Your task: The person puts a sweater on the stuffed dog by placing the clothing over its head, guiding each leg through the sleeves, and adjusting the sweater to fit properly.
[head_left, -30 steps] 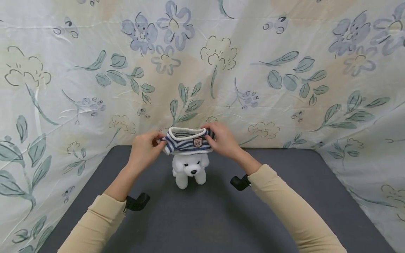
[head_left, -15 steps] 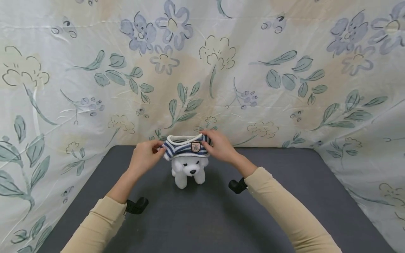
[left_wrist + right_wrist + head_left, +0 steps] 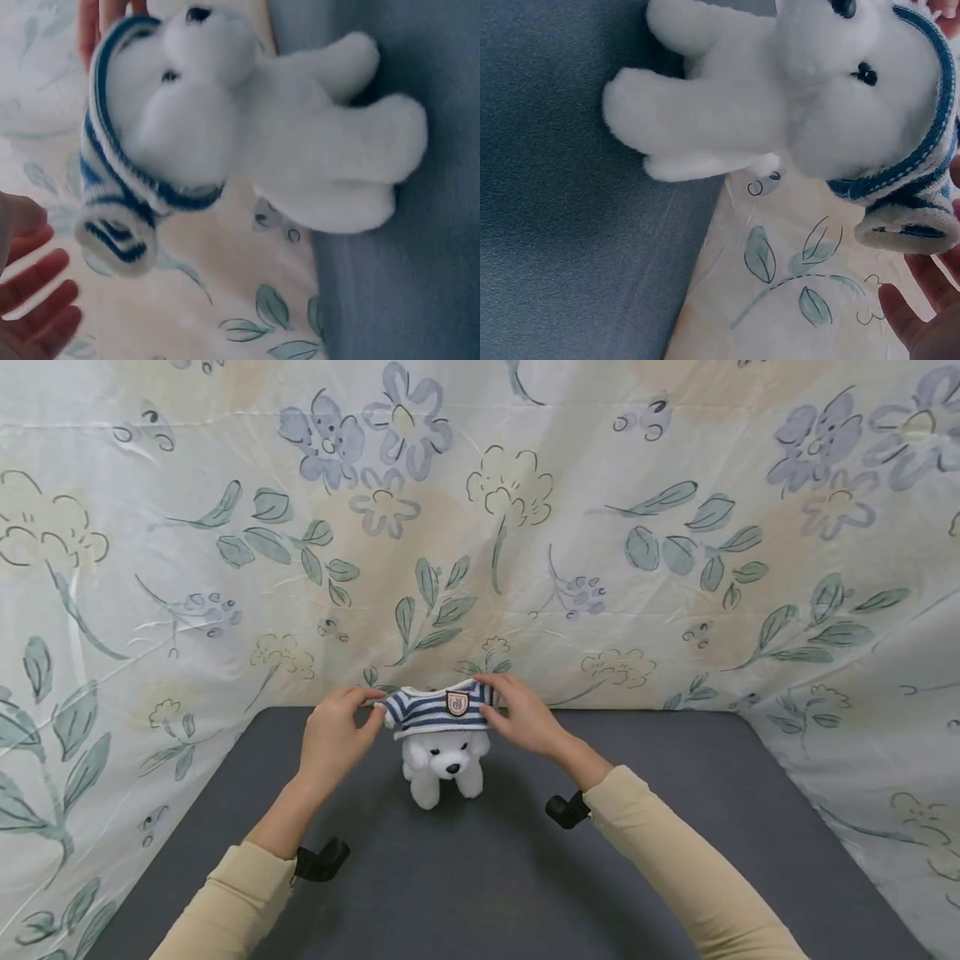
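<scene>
Blue-and-white knit: a small striped shirt (image 3: 431,714) sits over the crown of a white plush dog (image 3: 442,756), its hem just above the toy's eyes. The dog stands upright on the dark grey tabletop (image 3: 450,893), before a floral cloth (image 3: 510,568).

Half a second ago the left hand (image 3: 333,735) pinched one little sleeve. Now its thumb and fingers stand apart just beside that sleeve, and the left wrist view shows a gap between them and the cuff.

The right hand (image 3: 528,718) is at the shirt's other shoulder, as before, thumb and forefinger touching the knit; whether they pinch it I cannot tell.

The shirt's white neckline, earlier a wide ring facing upward, has flattened, so the striped front and its badge (image 3: 457,702) show more fully. The dog has stayed in place.
</scene>
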Demonstrator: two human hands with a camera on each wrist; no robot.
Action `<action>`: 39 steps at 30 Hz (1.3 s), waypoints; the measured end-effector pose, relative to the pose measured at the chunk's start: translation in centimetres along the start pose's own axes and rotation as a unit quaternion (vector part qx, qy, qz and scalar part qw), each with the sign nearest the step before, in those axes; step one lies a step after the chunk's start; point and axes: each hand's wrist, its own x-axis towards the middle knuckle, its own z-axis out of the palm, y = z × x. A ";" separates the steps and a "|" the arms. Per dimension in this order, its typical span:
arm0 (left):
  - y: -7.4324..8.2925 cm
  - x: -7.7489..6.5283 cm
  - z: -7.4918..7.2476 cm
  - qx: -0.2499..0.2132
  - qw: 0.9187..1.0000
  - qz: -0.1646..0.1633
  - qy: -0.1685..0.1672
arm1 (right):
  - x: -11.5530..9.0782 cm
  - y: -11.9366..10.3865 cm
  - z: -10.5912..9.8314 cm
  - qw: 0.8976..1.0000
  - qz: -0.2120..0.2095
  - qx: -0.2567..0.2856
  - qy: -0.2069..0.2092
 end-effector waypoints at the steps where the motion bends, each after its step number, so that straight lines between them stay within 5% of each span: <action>1: 0.2 -0.1 0.1 0.007 1.000 0.023 0.011 | -0.1 0.0 0.1 1.000 0.000 0.000 0.003; 7: 1.5 -0.9 0.7 0.020 0.993 0.117 0.009 | -0.6 0.1 0.6 0.996 -0.046 -0.047 0.064; 15: 2.2 -1.6 1.5 0.054 0.990 0.129 -0.016 | -2.0 -0.5 1.8 0.961 -0.181 -0.120 0.171; 21: 2.4 -2.0 2.7 0.088 0.987 0.130 -0.019 | -2.5 -0.6 3.0 0.962 -0.164 -0.142 0.163; 31: 2.6 -2.0 4.0 0.112 0.981 0.158 0.031 | -2.5 -0.8 4.0 0.965 -0.130 -0.132 0.188; 39: 2.7 -3.7 3.9 0.098 0.978 0.181 0.028 | -3.6 -0.5 4.4 0.962 -0.152 -0.134 0.183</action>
